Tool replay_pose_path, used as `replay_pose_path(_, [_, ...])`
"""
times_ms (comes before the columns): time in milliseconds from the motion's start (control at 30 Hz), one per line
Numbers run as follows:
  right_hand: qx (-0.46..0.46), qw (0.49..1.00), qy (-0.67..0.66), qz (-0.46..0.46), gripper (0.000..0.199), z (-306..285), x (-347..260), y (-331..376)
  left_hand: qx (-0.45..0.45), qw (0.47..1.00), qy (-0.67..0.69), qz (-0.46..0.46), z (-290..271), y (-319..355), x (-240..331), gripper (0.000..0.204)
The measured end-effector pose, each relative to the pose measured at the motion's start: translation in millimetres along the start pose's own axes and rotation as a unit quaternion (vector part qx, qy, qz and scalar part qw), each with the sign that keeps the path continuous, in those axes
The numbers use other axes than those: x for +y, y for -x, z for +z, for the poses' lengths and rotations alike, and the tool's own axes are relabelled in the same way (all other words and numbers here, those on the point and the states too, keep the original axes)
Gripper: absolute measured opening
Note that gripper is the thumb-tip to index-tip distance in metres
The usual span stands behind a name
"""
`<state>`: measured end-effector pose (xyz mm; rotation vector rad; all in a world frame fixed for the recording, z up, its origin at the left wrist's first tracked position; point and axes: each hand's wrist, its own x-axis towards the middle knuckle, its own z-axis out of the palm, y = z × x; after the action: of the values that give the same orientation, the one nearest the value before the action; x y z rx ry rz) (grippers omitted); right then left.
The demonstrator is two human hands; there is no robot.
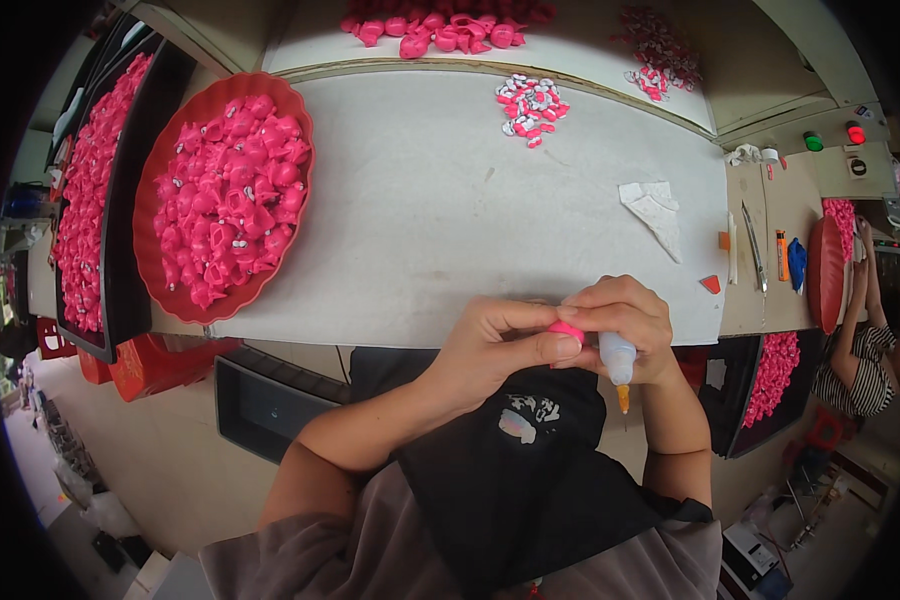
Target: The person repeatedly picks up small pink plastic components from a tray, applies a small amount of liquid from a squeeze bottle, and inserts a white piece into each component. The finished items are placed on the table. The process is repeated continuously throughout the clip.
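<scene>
Over the near edge of the white worktop, my left hand [485, 350] pinches a small rounded pink plastic piece [567, 331] between thumb and fingers. My right hand [630, 312] is closed around a small translucent squeeze bottle [618, 355], whose amber needle tip points down toward my lap. Its thumb and forefinger also reach the pink piece, so both hands meet there. To the left stands a red scalloped basin [304, 215] heaped with pink moulded parts [232, 205]. Small pink-and-white pieces [532, 103] lie scattered at the far side.
A crumpled white tissue [654, 212] and a red scrap [710, 284] rest to the right. Beyond are tweezers [755, 245] and a blue object [797, 262]. A black tray [125, 240] of pink parts flanks the basin. At far right, a person in striped clothing [875, 375] sits.
</scene>
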<state>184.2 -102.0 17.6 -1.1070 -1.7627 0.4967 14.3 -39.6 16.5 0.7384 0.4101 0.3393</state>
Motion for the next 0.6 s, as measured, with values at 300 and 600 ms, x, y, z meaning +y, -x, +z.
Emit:
replay_pose_path(300, [0.010, 1.000, 0.021, 0.002, 0.037, 8, -5, -6, -0.014, 1.000, -0.015, 0.012, -10, 3, 2, 0.017])
replay_pose_path(600, [0.089, 0.992, 0.049, 0.078, 0.059, -5, 0, -12, 0.315, 0.539, -0.726, 0.288, -87, 45, 138, 0.048])
